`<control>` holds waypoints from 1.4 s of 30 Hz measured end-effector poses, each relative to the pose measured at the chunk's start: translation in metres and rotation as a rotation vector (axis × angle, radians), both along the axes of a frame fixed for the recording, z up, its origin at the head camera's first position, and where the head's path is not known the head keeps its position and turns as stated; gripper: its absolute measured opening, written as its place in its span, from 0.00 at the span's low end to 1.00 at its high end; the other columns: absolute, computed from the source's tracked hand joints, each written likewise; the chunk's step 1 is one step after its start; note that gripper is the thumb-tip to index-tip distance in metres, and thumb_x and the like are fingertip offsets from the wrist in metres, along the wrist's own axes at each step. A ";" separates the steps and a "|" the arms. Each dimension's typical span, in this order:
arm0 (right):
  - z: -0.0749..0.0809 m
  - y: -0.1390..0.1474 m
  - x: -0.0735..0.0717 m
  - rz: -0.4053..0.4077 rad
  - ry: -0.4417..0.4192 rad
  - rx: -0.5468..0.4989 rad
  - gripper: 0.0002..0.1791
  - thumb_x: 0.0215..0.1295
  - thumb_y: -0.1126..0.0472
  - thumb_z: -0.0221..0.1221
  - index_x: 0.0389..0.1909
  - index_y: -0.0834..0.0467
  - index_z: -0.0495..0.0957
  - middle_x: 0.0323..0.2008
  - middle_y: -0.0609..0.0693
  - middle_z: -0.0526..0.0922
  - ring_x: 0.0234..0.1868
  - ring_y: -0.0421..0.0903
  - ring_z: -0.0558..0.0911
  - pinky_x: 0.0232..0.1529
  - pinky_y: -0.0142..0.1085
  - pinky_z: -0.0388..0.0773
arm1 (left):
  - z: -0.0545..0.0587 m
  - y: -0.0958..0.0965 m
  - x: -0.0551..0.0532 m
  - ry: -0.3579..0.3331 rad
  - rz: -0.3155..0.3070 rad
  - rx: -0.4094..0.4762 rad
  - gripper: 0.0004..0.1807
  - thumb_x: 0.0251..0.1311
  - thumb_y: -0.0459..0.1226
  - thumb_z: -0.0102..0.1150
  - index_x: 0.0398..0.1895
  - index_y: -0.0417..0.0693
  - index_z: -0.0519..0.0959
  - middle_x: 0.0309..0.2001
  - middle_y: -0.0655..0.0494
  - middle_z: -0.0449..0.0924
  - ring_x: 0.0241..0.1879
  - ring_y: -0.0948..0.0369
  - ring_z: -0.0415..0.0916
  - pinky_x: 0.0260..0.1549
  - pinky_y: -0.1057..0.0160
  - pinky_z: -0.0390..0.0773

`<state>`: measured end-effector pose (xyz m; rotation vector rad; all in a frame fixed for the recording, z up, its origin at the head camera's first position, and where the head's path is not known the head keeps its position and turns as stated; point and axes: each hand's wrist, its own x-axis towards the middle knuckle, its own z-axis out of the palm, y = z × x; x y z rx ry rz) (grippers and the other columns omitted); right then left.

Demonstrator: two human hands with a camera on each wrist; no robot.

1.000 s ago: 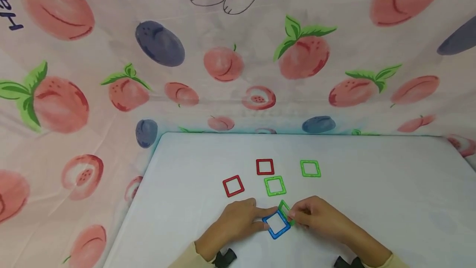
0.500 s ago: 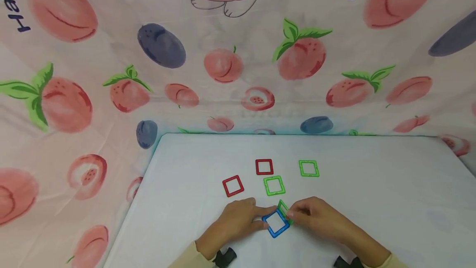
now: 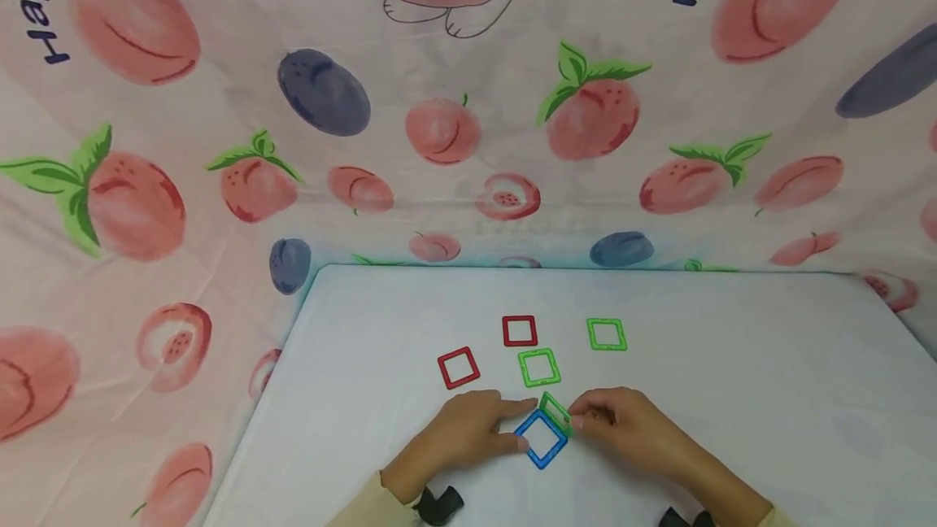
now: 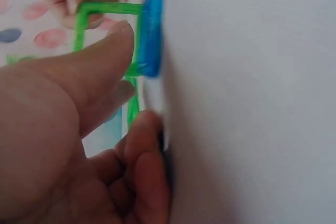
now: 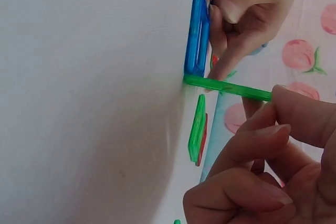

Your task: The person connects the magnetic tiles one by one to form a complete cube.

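Observation:
A blue square magnetic tile [image 3: 554,453] lies flat on the white table. Along its far right edge a green square magnetic tile [image 5: 226,86] stands up, meeting the blue one at its base. My right hand [image 3: 622,429] pinches the green tile's outer edge between thumb and fingertips. On the blue tile's left corner rests the thumb of my left hand [image 3: 472,429]. Its index finger is stretched out straight, the tip close by where the two tiles meet. In the left wrist view, that thumb overlaps part of the upright green tile [image 4: 110,7].
Beyond the hands, two red square tiles [image 3: 520,318] [image 3: 459,385] and two more green ones [image 3: 539,383] [image 3: 607,347] lie flat on the table [image 3: 732,364]. A fruit-printed cloth [image 3: 439,63] hangs behind and to the left.
The green tile has tilted so that more of its open face shows. My left index fingertip has drawn back slightly to the left, off the tiles' corner.

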<state>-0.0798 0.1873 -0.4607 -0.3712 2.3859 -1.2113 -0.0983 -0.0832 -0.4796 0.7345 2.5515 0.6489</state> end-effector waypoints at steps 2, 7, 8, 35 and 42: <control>0.000 0.000 -0.002 0.008 0.021 0.015 0.10 0.71 0.49 0.62 0.45 0.50 0.86 0.31 0.42 0.80 0.33 0.37 0.74 0.35 0.31 0.71 | 0.000 -0.002 -0.002 -0.050 0.026 0.048 0.31 0.63 0.56 0.66 0.70 0.77 0.72 0.24 0.64 0.69 0.25 0.68 0.66 0.26 0.68 0.64; -0.002 -0.001 -0.006 0.025 0.037 0.035 0.11 0.73 0.49 0.61 0.46 0.48 0.86 0.33 0.42 0.81 0.35 0.38 0.75 0.36 0.31 0.72 | -0.002 -0.003 -0.007 -0.145 0.080 0.178 0.24 0.70 0.58 0.56 0.68 0.75 0.75 0.27 0.68 0.75 0.31 0.70 0.71 0.31 0.67 0.69; -0.002 -0.002 -0.006 0.029 0.037 0.033 0.11 0.73 0.48 0.61 0.47 0.48 0.86 0.34 0.42 0.82 0.36 0.38 0.75 0.36 0.31 0.72 | -0.002 -0.002 -0.007 -0.159 0.085 0.205 0.23 0.71 0.58 0.54 0.67 0.74 0.77 0.28 0.68 0.77 0.32 0.71 0.72 0.32 0.67 0.70; 0.001 -0.016 -0.031 0.211 0.015 -0.071 0.08 0.75 0.56 0.58 0.45 0.49 0.86 0.38 0.45 0.84 0.40 0.39 0.77 0.39 0.31 0.72 | 0.005 -0.010 -0.009 -0.330 0.155 0.287 0.21 0.74 0.58 0.50 0.35 0.57 0.83 0.33 0.62 0.80 0.35 0.66 0.76 0.34 0.64 0.72; 0.003 -0.018 -0.036 0.218 -0.048 -0.092 0.08 0.75 0.56 0.59 0.46 0.47 0.87 0.44 0.44 0.87 0.48 0.45 0.78 0.50 0.29 0.72 | 0.005 -0.013 -0.012 -0.320 0.068 0.285 0.16 0.73 0.56 0.53 0.44 0.66 0.89 0.38 0.70 0.81 0.38 0.69 0.75 0.39 0.66 0.73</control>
